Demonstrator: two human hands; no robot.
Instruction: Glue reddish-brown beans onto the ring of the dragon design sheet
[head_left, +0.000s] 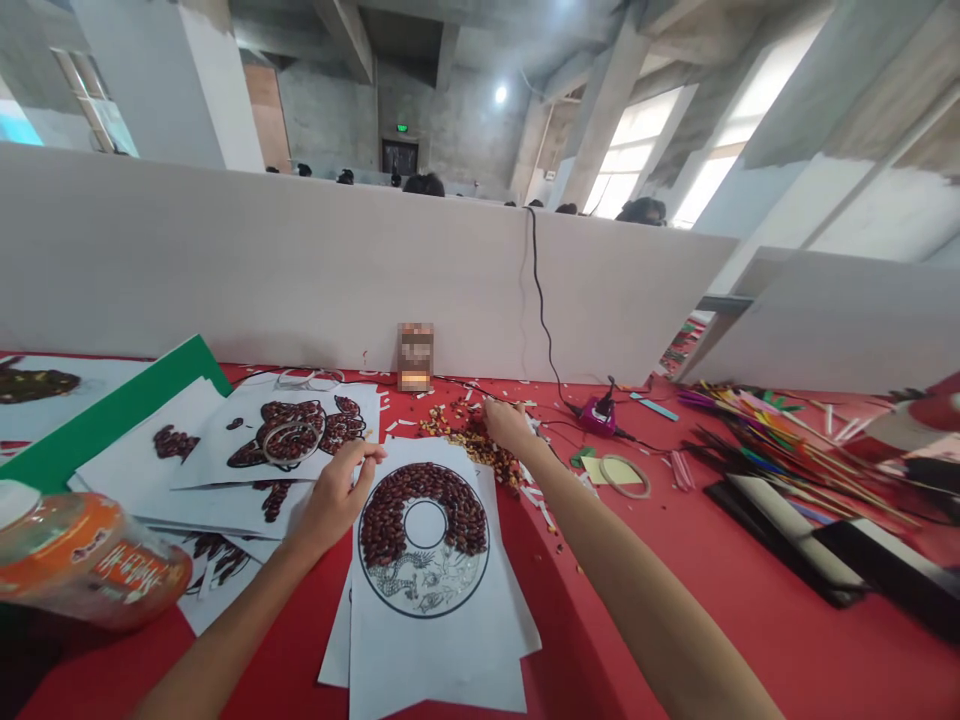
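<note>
Half-filled bean ring sheet (435, 650), loose beans (471, 442)

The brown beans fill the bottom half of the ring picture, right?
No. The head view shows the brown beans filling the top half of the ring picture; the bottom half is bare drawing.

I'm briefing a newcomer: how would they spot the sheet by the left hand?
On the red table, straight before the person, lies a sheet touched by the left hand. It alone bears a ring, its upper half filled with brown beans.
</note>
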